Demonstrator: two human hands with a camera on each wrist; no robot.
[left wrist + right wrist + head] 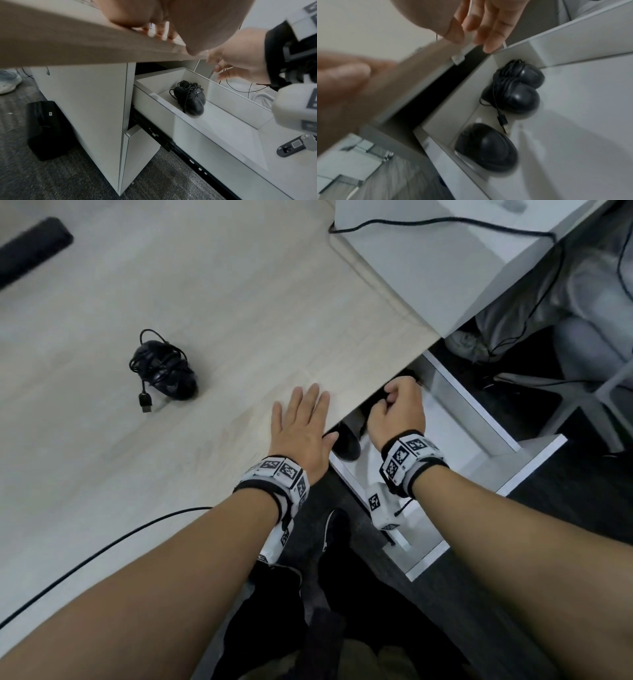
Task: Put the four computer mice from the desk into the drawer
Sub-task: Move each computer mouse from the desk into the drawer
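Observation:
One black mouse (164, 371) with its cable wound round it lies on the light wooden desk (222, 302), left of both hands. My left hand (305, 405) rests flat on the desk's edge, fingers straight. My right hand (394, 402) hovers over the open white drawer (479, 419), fingers loosely curled and holding nothing. In the right wrist view the drawer (573, 108) holds three black mice: two cable-wrapped ones (518, 100) at the back corner and a third mouse (486, 147) in front of them. The left wrist view shows the wrapped mice (190, 97) below my right hand (236, 60).
A long black object (30, 248) lies at the desk's far left. A black cable (102, 549) crosses the near desk corner. A white desk (428, 268) with a cable adjoins on the right. A black box (44, 128) stands on the carpet beside the cabinet.

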